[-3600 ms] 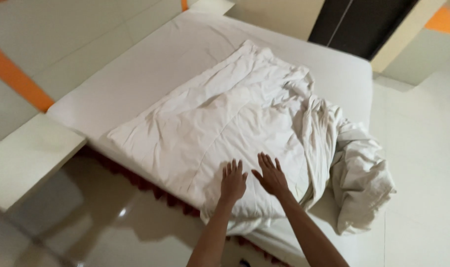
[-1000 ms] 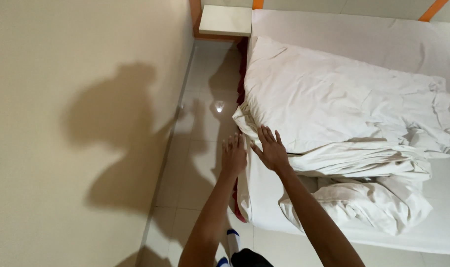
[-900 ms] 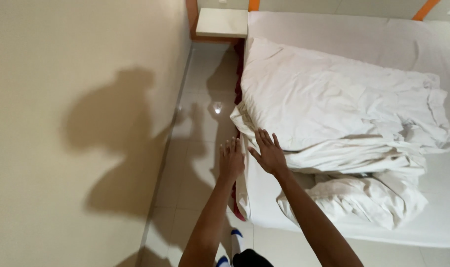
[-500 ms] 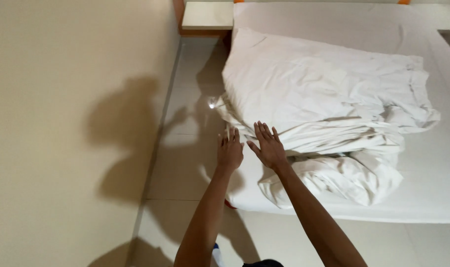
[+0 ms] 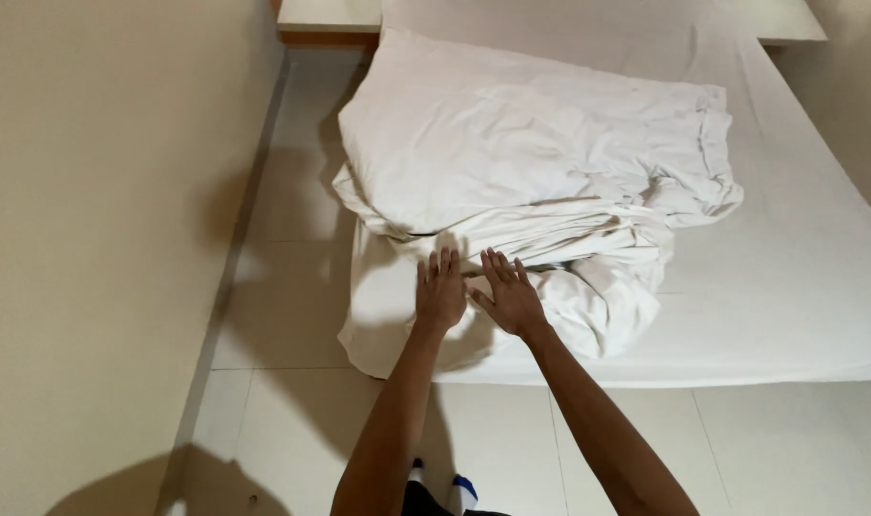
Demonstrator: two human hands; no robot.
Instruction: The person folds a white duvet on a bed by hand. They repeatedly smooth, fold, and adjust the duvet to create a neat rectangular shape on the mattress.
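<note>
A crumpled white duvet (image 5: 522, 162) lies bunched on a bed with a white sheet (image 5: 789, 277). My left hand (image 5: 441, 290) and my right hand (image 5: 507, 292) rest flat and side by side, fingers spread, on the near corner of the bed. Their fingertips touch the duvet's lower folds. Neither hand grips anything. A rumpled end of the duvet (image 5: 598, 301) sits just right of my right hand.
A beige wall (image 5: 101, 239) runs along the left, with a narrow strip of pale tiled floor (image 5: 283, 287) between it and the bed. A white bedside shelf with a wooden edge (image 5: 326, 19) stands at the top. My socked feet (image 5: 445, 487) show below.
The view has swung so the bed's foot edge faces me and the duvet is more central. My hands stay flat and together on the bedding near the corner.
</note>
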